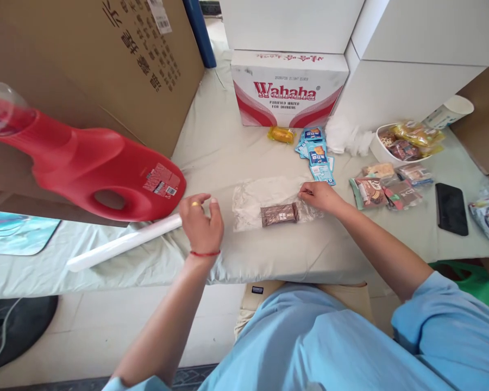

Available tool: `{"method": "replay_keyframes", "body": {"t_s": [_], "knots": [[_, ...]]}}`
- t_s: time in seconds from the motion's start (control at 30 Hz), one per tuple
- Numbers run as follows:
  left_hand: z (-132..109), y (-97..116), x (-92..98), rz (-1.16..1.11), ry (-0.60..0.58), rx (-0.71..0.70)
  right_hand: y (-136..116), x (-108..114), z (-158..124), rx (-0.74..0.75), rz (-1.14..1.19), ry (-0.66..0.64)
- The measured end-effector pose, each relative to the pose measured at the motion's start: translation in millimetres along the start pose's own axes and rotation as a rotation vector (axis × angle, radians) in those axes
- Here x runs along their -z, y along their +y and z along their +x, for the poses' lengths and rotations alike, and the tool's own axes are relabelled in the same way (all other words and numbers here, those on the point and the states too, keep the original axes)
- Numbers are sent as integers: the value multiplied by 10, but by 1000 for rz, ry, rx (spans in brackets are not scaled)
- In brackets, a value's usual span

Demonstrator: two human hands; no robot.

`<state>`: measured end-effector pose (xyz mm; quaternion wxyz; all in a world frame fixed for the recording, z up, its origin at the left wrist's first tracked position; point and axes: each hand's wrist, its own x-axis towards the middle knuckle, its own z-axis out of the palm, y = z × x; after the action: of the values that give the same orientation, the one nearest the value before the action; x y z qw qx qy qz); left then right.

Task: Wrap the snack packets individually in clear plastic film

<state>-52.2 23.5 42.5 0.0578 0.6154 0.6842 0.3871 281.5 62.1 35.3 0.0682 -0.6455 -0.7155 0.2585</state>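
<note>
A brown-wrapped snack bar [280, 215] lies on a crinkled sheet of clear plastic wrap [248, 198] at the middle of the table. My right hand [321, 195] pinches the wrap near its right side, just beyond the bar's right end. Off to the left, my left hand [201, 224] is raised with thumb and fingers loosely bent and apart, and nothing shows in it. Close beside it is the end of a long white roll [124, 243], which slants across the table's left part.
A red jug [106, 168] and a large cardboard box [146, 103] stand at left. Behind are a Wahaha carton [289, 89], a yellow-wrapped snack [281, 134] and blue packets [315, 152]. To the right are a snack bowl [385, 152], packaged snacks [369, 193] and a phone [451, 209].
</note>
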Motion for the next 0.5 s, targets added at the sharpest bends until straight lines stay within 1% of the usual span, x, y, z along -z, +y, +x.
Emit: {"method": "replay_keyframes", "body": {"t_s": [0.03, 0.07, 0.1, 0.13, 0.17, 0.2, 0.27, 0.33, 0.43, 0.5], "knots": [[-108, 61, 64, 1, 87, -61, -16, 2, -11, -20, -52, -17], [-221, 132, 120, -19, 111, -152, -35, 16, -31, -35, -103, -35], [-329, 210, 156, -50, 65, -255, -56, 41, -53, -45, -159, -47], [-424, 289, 168, -88, -26, -367, -80, 76, -73, -47, -218, -46], [-500, 367, 152, -114, -132, -445, -109, 117, -84, -42, -276, -27], [-553, 439, 108, -118, -240, -487, -143, 161, -82, -29, -325, 9], [-593, 551, -46, -78, -410, -502, -227, 231, -25, 33, -372, 99], [-572, 614, -239, -16, -514, -489, -329, 251, 101, 124, -351, 127], [-525, 626, -475, 76, -604, -492, -492, 177, 365, 217, -307, 28], [-522, 602, -555, 122, -621, -508, -586, 103, 537, 202, -305, -36]]}}
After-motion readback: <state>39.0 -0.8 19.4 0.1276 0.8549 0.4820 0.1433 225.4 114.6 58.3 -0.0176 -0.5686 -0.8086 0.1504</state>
